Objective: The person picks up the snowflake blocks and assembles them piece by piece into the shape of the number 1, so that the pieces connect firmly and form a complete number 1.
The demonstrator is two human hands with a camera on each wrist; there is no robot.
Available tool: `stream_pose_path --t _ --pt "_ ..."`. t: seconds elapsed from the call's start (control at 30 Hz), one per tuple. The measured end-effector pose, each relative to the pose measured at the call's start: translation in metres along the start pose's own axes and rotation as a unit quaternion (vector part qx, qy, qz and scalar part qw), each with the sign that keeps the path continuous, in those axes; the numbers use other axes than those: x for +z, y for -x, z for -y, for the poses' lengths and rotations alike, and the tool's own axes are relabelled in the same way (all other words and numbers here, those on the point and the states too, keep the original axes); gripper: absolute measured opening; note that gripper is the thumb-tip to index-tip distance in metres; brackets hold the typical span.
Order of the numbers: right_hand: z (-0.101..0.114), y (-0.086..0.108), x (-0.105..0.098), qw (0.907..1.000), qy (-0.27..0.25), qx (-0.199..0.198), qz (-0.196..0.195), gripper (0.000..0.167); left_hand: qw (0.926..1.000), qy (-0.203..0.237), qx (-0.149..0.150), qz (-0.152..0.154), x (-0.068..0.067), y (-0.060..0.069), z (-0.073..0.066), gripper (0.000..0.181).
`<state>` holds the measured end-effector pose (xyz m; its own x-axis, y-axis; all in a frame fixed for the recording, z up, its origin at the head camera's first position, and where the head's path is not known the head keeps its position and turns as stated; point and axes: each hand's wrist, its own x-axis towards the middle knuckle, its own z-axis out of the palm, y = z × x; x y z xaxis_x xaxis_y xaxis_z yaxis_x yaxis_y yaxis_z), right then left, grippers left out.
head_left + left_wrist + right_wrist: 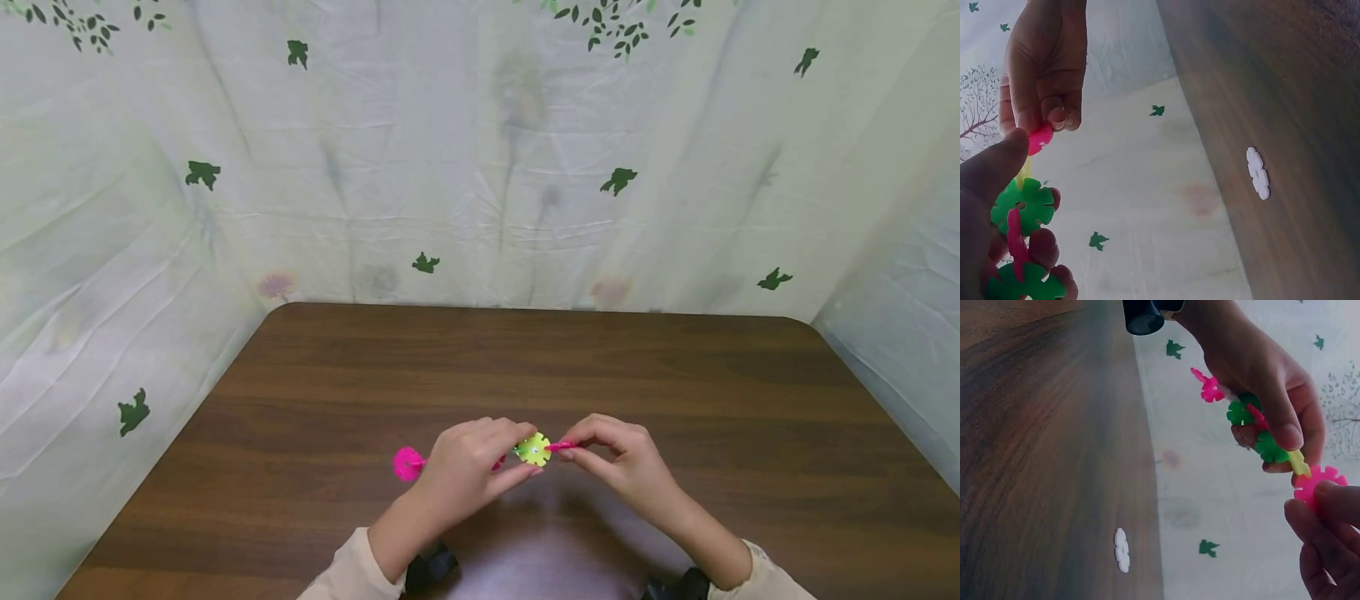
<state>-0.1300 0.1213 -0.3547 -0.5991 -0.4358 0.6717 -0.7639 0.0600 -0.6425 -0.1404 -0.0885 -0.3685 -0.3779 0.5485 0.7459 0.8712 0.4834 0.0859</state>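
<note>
My left hand [472, 462] holds a chain of slotted, flower-shaped plastic discs in pink, green and yellow. Its thumb and fingers are at the yellow disc [534, 450], near the chain's right end. Green discs [1267, 447] show between its fingers in the right wrist view, and a pink disc [408, 464] sticks out past the hand on the left. Between the thumb and fingertips of my right hand [626, 462] is a pinched pink disc [1317, 481]. This disc's edge meets the yellow one; how deep the slots engage cannot be told.
A white, notched plastic piece [1259, 174] lies on the brown wooden table [525, 358], seen in both wrist views. Pale curtains [465, 167] with green bird prints hang behind the table and at its sides. Dark devices [431, 567] sit at both wrists.
</note>
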Motion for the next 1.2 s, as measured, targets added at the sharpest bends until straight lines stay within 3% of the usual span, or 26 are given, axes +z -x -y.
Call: stream_pose_path --t 0.13,0.23,0.47,0.6,0.73,0.87,1.03,1.2 --pt "0.001 -0.001 0.001 0.9998 0.002 -0.021 0.003 0.027 0.9999 -0.007 0.008 -0.006 0.001 0.000 -0.001 0.035" --pt "0.000 0.000 0.002 1.0000 0.005 -0.007 0.004 0.023 1.0000 -0.007 -0.001 0.005 0.001 0.000 -0.001 0.035" --pt "-0.011 0.007 0.004 0.9964 -0.027 0.080 0.006 0.012 0.9949 -0.021 -0.068 0.071 -0.001 0.002 -0.001 0.036" --pt "-0.022 0.014 0.007 0.9833 -0.097 0.154 0.005 0.010 0.9909 -0.027 -0.094 0.092 -0.001 0.001 -0.003 0.037" --pt "-0.024 0.017 0.008 0.9549 -0.177 0.238 -0.011 0.010 0.9929 -0.035 -0.076 0.085 0.002 0.002 -0.005 0.036" --pt "-0.023 0.017 0.010 0.9312 -0.231 0.282 -0.016 0.015 0.9956 -0.054 -0.041 0.064 0.006 0.003 -0.007 0.039" --pt "-0.022 0.018 0.014 0.9255 -0.247 0.287 -0.004 0.015 0.9970 -0.054 -0.020 0.052 0.009 0.004 -0.009 0.041" --pt "-0.026 0.020 0.016 0.9291 -0.255 0.267 0.007 0.016 0.9970 -0.052 -0.021 0.053 0.007 0.005 -0.004 0.037"
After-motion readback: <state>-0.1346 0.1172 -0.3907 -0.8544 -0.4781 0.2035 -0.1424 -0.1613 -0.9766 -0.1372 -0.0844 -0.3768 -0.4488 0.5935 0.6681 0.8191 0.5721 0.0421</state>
